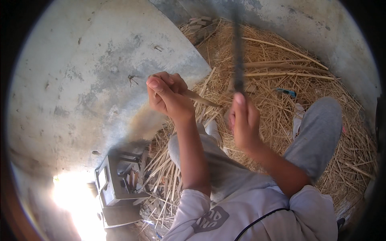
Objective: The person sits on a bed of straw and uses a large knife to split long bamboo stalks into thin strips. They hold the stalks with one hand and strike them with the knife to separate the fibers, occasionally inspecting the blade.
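My left hand (169, 93) is closed around a pale wooden stick (203, 99), whose tapering end points right toward my other hand. The stick's far end is hidden in my fist. My right hand (245, 122) grips a long, dark, blade-like tool (238, 50) by its lower end, thumb laid along it. Motion smears the tool, which stands up and away from me, so its edge cannot be made out. The two hands are apart, left hand in front of the wall, right hand above the straw.
Split sticks and straw-like shavings (350, 140) cover the floor around my legs (317, 136). Longer strips (289, 74) lie at the far side. A blue object (286, 92) rests among them. A stained wall (100, 72) rises at left, above a grey open-framed box (116, 180).
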Demonstrator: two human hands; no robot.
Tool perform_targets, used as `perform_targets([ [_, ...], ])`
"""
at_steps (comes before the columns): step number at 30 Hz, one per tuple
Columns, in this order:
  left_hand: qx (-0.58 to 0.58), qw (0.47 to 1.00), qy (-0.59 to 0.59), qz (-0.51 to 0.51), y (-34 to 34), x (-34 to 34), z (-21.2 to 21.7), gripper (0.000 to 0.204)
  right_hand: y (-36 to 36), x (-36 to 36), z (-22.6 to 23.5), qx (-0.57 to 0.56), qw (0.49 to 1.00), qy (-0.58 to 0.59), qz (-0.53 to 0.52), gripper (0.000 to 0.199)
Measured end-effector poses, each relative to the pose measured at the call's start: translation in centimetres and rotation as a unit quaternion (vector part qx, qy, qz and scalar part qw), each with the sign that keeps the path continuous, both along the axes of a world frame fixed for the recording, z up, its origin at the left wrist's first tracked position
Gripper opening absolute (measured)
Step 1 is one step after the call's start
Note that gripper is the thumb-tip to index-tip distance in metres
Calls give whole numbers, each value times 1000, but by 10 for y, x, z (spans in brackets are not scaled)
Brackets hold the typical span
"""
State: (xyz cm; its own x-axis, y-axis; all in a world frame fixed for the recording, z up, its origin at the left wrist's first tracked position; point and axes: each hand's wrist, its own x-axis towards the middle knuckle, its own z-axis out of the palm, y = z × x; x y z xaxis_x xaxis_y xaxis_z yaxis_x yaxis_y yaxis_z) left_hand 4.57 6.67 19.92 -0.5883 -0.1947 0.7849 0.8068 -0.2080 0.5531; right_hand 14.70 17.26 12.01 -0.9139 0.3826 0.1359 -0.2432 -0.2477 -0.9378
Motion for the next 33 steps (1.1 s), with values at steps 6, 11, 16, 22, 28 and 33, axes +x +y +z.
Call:
perform_targets([
  [6, 51, 997, -49, 2, 4, -7, 4, 51, -32, -4, -81, 84, 938, -247, 229, 50],
  [11, 17, 1000, -10, -19, -13, -12, 1, 48, -23, 0, -42, 58, 996, 22, 65, 57],
  [16, 40, 999, -20, 12, -11, -14, 7, 50, -28, -23, -124, 139, 904, -316, 252, 57],
  [22, 24, 999, 15, 41, 6, -2, 12, 50, 35, -26, -121, 143, 946, -279, 88, 54],
  [28, 31, 998, 51, -18, 17, 61, 90, 50, 73, 5, -47, 18, 977, -202, 70, 52],
  [33, 38, 999, -11, 15, 48, 63, 78, 53, 82, 22, -23, -12, 984, -169, 64, 50],
])
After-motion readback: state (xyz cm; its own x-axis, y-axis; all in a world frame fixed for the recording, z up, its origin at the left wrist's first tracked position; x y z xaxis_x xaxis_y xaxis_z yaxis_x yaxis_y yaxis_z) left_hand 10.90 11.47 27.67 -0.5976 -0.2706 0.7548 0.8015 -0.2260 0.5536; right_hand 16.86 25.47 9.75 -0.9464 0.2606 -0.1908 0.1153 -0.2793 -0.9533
